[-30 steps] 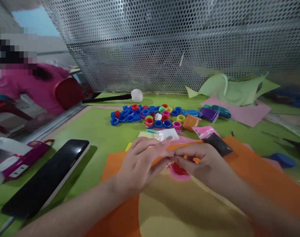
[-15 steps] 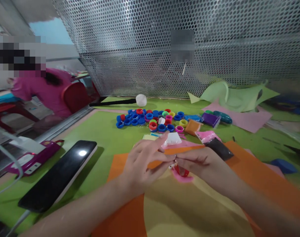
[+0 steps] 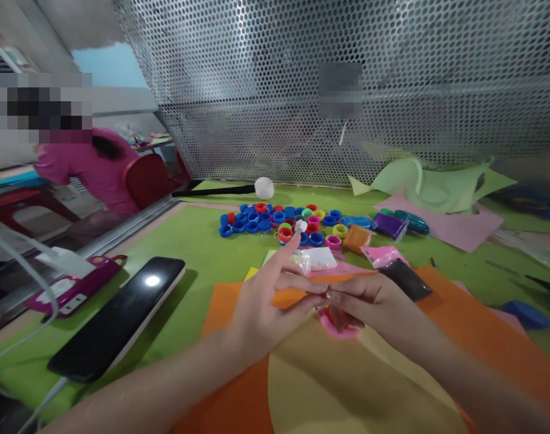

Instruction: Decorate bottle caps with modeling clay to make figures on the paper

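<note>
My left hand has its thumb and a finger pinched together, with the index finger raised. Its tips meet those of my right hand, which is closed in a pinch too. Whatever lies between the fingertips is too small to make out. Just below them, a pink and red clay piece rests on a tan paper shape and is partly hidden by my right fingers. Orange paper lies under the tan shape. Beyond my hands is a clear packet of white clay.
Several coloured bottle caps spread across the green table. Clay packets, orange, purple and black, lie to the right. A phone and purple power strip are at left. A person in pink sits beyond.
The view has shifted slightly, moving the scene right and down. My left index finger is raised straighter. Both hands stay pinched together at the fingertips, above the pink and red piece.
</note>
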`<state>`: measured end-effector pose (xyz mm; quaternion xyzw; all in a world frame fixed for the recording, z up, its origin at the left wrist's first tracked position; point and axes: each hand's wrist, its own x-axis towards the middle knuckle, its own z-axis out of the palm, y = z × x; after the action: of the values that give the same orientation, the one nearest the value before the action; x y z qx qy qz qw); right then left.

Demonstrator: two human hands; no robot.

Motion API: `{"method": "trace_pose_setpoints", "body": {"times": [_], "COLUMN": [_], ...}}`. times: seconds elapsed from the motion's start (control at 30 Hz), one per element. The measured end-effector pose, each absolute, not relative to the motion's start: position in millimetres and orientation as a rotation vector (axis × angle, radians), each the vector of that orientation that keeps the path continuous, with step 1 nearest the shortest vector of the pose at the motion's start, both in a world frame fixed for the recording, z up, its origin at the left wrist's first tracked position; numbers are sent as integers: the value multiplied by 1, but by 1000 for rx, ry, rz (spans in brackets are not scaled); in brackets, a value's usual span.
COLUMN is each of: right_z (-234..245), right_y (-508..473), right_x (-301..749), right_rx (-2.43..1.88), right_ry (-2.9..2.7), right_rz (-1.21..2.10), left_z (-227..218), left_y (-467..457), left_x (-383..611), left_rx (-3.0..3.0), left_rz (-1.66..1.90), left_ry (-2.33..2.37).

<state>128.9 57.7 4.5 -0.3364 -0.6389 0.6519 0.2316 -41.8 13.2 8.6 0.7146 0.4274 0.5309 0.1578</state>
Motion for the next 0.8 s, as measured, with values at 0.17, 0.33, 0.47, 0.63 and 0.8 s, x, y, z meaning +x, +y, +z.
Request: {"method": "trace_pose_setpoints", "body": {"times": [0.17,0.33,0.47,0.63,0.8], "right_z": [7,8,5,6,6], "right_y": [57,55,55,56,55], "right_x": [127,127,130,131,130], "right_rx": [-948,-970,-974,-920,-839], "right_ry": [-1738,-1802,-1807,-1849,-1784], "right_rz": [1764,1691,1743,1795,1896], "left_z": [5,4,5,8,9], "left_y": [11,9,5,1,0], "left_x": [-40,-37,-37,-37,-37], "left_rx": [1751,1529,1569,1685,1746], "left_rz": [1461,1428,1476,1545,1568], "left_ry": [1252,1230,1168,1105,1053]}}
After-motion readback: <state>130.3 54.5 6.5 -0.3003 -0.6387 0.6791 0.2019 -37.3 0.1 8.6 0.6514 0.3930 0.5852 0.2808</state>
